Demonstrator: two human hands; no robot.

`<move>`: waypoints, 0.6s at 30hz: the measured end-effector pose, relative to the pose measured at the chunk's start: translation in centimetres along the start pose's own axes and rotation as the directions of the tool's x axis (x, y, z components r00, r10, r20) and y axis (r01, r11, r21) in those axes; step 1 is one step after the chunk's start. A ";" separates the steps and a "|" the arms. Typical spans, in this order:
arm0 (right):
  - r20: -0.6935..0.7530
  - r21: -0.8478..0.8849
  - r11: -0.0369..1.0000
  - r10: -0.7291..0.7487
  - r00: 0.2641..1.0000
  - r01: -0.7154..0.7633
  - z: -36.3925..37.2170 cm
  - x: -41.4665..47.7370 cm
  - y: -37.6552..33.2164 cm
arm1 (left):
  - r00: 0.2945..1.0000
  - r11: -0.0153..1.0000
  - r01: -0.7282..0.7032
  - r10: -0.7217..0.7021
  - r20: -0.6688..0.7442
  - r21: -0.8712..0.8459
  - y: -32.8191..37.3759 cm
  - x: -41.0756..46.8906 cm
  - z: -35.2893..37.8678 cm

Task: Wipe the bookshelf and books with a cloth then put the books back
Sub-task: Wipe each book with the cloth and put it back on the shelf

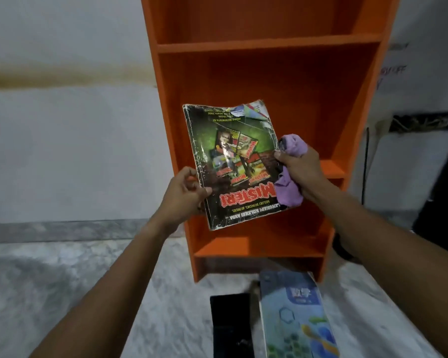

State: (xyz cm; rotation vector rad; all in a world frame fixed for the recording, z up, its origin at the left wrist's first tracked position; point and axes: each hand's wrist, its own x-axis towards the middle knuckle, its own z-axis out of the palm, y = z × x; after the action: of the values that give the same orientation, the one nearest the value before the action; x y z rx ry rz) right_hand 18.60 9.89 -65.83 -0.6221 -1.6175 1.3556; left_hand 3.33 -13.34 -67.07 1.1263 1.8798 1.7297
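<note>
A worn dark book [233,164] with a green cover and red "MISTERI" lettering hangs upside down in front of the orange bookshelf [269,42]. My left hand [184,193] grips its lower left edge. My right hand [299,167] is closed around a crumpled purple cloth [290,192] and pinches the book's right edge with it. The shelf compartments that I can see hold nothing. On the floor in front of the shelf lie a blue and green book [298,316] and a black book [230,324].
The shelf stands against a pale wall on a grey marbled floor [62,280]. A dark object with a black cable [365,164] sits to the right of the shelf.
</note>
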 end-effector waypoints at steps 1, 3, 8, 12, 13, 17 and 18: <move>-0.020 -0.020 1.000 -0.010 1.000 0.009 0.7 1.6 -0.6 | 0.999 0.999 -0.028 0.029 -0.021 0.027 1.0 1.4 -0.3; -0.077 -0.053 0.999 -0.017 0.997 0.013 2.3 4.4 -1.6 | 0.995 0.994 -0.081 0.085 -0.051 0.075 2.4 4.5 -0.8; -0.213 -0.083 0.996 0.012 0.977 -0.030 6.3 7.4 -1.3 | 0.931 0.908 -0.196 0.291 -0.221 0.370 2.7 10.8 -0.9; -0.110 0.001 0.997 0.082 0.991 -0.083 10.1 7.4 1.5 | 0.843 0.864 -0.103 0.339 -0.419 0.492 0.6 14.3 0.3; -0.081 0.015 0.996 0.088 0.993 -0.087 11.1 7.3 2.2 | 0.812 0.867 -0.074 0.339 -0.475 0.493 -0.2 14.9 0.5; 0.042 0.025 0.996 0.083 0.996 -0.084 14.1 6.3 4.3 | 0.745 0.836 -0.034 0.387 -0.544 0.548 -2.7 15.9 0.8; 0.066 0.022 0.996 0.082 0.994 -0.084 14.6 6.0 4.5 | 0.737 0.828 -0.029 0.396 -0.548 0.560 -3.0 15.9 0.7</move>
State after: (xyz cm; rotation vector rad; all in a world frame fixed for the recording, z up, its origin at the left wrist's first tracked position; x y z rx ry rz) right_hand 2.41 8.90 -67.97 -0.6427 -1.6393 1.4682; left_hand -7.07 -0.92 -66.00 1.0223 2.8944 1.9736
